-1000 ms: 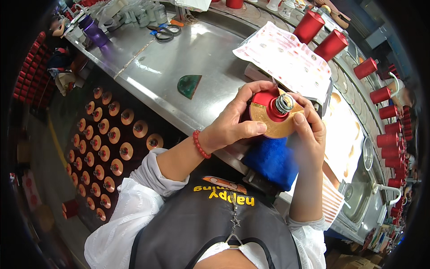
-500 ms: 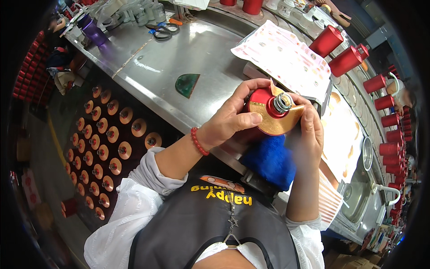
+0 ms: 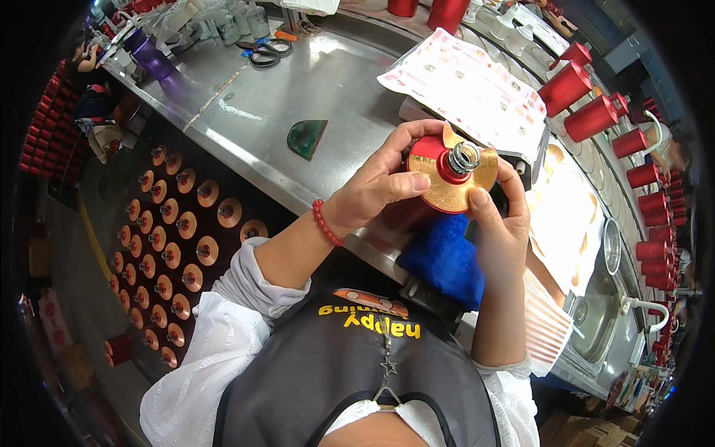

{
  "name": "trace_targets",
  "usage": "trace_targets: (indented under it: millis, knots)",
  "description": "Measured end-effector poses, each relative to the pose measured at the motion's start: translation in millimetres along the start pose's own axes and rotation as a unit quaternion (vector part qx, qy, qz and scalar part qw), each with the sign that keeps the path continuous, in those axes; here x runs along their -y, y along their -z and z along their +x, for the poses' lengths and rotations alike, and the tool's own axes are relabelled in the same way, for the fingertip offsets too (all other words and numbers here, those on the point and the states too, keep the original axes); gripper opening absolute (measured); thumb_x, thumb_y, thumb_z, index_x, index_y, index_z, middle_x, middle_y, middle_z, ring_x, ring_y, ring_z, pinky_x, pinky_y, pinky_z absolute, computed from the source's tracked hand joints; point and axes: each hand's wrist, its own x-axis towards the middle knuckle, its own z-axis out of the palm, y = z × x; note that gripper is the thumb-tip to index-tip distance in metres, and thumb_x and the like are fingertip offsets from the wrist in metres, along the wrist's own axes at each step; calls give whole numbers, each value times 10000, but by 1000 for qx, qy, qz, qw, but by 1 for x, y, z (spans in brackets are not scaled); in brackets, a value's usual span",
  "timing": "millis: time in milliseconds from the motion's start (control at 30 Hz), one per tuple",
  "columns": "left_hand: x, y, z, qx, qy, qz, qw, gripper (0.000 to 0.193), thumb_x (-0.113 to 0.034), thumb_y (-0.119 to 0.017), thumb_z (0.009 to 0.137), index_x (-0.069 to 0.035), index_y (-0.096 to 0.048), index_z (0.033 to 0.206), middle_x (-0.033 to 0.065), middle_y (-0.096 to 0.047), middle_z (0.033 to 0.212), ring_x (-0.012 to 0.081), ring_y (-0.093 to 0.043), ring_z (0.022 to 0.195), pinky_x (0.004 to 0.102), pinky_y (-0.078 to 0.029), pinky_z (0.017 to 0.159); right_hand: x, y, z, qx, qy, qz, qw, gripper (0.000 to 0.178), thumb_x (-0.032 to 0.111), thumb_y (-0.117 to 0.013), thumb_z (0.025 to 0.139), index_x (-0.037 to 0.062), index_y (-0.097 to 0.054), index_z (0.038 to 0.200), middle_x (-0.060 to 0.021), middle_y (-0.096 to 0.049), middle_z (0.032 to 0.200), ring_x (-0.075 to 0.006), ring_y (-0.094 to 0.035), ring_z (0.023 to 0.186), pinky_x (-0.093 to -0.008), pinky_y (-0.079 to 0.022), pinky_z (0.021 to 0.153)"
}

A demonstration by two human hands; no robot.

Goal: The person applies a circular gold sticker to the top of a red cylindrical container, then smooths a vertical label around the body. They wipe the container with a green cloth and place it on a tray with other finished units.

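Note:
In front of me, my left hand (image 3: 380, 182) wraps round a red bottle (image 3: 423, 147) with a bare threaded neck (image 3: 463, 157). The left thumb presses on a gold ring-shaped label (image 3: 447, 195) that lies round the bottle's shoulder. One end of the label stands up near the left fingertips, and its other side lifts off toward the right. My right hand (image 3: 503, 220) pinches the label's right edge, thumb on the near side and fingers at the back. A dark green half-round scraper (image 3: 307, 140) lies on the metal table (image 3: 253, 160) beyond my left wrist.
Purple bottle (image 3: 149, 56) and scissors (image 3: 264, 52) stand and lie at the back left. Several finished bottles (image 3: 201, 249) fill the floor area at left. Label sheets (image 3: 465, 82) lie ahead, a blue cloth (image 3: 445, 257) below my hands. Red bottles (image 3: 566, 88) ride a conveyor at right.
The right thumb has moved left and down along the label, and the label's right side now curls closer to the bottle. The bottle has shifted slightly left and up.

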Motion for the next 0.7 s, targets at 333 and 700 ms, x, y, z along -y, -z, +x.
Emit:
trace_targets:
  millis: [333,700]
  knots:
    - [5,2,1,11,-31,-14,999,677,-188,-607,927,-12,-296,1502,107,-470,1405,173,-465,1319,336,-354,1141,1,1,0,3,-25,34,999,436,125,-674,940,-27,-546,1329,-108,-568,1321,-196,-507,1256,-347,-347,1108]
    - [-1,1,2,10,-5,23,1000,791,-311,-601,882,-11,-247,1523,145,-437,1483,225,-428,1392,378,-310,1175,1,-2,2,1,-19,-6,1000,410,138,-690,939,-26,-559,1290,-104,-591,1301,-193,-517,1241,-346,-352,1106]
